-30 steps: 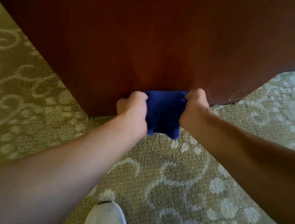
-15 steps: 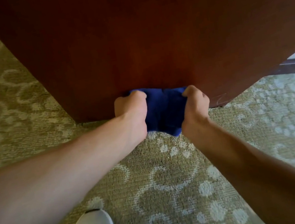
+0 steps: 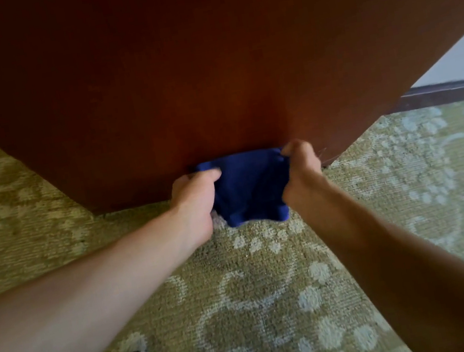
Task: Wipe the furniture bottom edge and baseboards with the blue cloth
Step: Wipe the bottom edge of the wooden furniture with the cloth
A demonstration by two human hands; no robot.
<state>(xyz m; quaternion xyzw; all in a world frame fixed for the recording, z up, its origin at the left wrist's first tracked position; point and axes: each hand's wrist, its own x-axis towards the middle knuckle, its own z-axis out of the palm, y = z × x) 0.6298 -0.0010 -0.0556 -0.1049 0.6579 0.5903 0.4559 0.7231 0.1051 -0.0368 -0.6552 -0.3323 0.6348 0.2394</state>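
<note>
Blue cloth [image 3: 246, 187], long axis left-right at frame centre, stretched along furniture bottom edge [image 3: 142, 202]; left hand [image 3: 196, 202] and right hand [image 3: 301, 171] each grip one end, fingers curled.

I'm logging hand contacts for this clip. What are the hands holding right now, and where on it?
Both hold the blue cloth: left hand grips its left side, right hand its right side.

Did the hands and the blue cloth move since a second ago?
Yes. Both hands slid the blue cloth rightward along the furniture's bottom edge, nearer its right corner. The left hand and right hand still grip the cloth; nothing was let go.
</note>
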